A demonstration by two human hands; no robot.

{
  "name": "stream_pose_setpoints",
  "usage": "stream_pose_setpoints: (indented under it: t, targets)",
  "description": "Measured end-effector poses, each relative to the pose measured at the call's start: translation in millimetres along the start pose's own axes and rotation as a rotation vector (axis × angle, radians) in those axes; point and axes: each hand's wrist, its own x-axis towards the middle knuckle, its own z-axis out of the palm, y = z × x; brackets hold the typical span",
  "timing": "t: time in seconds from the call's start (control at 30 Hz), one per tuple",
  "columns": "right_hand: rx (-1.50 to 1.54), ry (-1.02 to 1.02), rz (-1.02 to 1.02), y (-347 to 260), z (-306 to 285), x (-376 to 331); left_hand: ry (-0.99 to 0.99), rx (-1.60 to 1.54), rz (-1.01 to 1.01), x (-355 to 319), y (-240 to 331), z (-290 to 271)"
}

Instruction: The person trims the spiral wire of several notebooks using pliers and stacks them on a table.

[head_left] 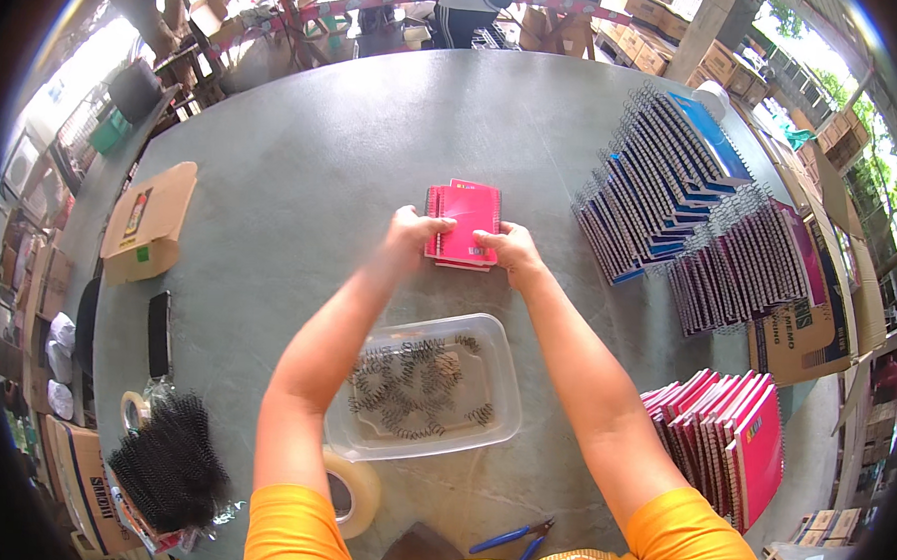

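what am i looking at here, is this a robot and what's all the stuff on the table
There's no robot: these are a person's own bare hands. The single picture comes from a fisheye camera worn on the head, looking down, so straight edges bend near the rim.

The left hand and right hand grip a small stack of pink spiral notebooks from either side, thumbs on top.

On the grey table, nearer the body, is a clear plastic tub of loose wire coils, with a tape roll and blue-handled pliers. At left lies a pile of black coils; at right stand more pink notebooks and blue-covered ones.
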Motion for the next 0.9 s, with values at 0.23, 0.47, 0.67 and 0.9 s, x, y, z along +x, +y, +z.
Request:
stream_pose_setpoints:
  t: [0.23, 0.47, 0.67, 0.9]
  targets:
    - [0.335, -0.115, -0.38, -18, -1, -52, -0.572, 0.155, 0.411, -54, 11, -3]
    - [0.18, -0.131, -0.522, -7, 13, -64, -0.237, 0.926, 0.814, -47, -7, -16]
    - [0.204, -0.03, -0.492, -15, 2, -71, -0.244, 0.887, 0.69, -70, 3, -10]
    - [0.27, -0.174, -0.535, 18, 5, -41, -0.291, 0.955, 0.777, -42, -18, -11]
